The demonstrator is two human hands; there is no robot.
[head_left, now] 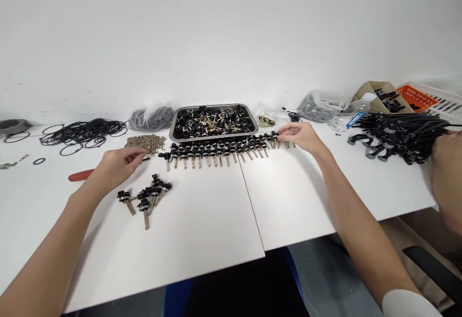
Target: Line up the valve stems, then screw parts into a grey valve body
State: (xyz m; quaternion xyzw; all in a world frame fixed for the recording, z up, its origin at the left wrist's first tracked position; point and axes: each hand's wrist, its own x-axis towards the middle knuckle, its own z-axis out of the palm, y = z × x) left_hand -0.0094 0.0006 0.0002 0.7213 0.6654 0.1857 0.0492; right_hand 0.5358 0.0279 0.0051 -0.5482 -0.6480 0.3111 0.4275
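Observation:
My right hand [298, 135] is at the right end of a long row of small black parts with brass-coloured shafts [216, 152]. Its thumb and fingertips close on one black-headed part [275, 136] there. Over on the left, my left hand [121, 165] hovers low by a heap of tiny brass-coloured pieces [146, 143], thumb and fingers drawn together; whatever may be between them is hidden. A red-handled tool [81, 175] lies partly behind that hand. Nearer to me, several more of the black parts [146, 206] lie in a loose cluster.
Behind the row stands a metal tray [257, 127] heaped with black and brass-coloured parts. Plastic bags [155, 115] of small pieces, black rings [88, 132], a bottle [357, 112], black tubes [400, 136] and an orange basket [417, 96] line the back. Another person's arm [447, 177] is at right.

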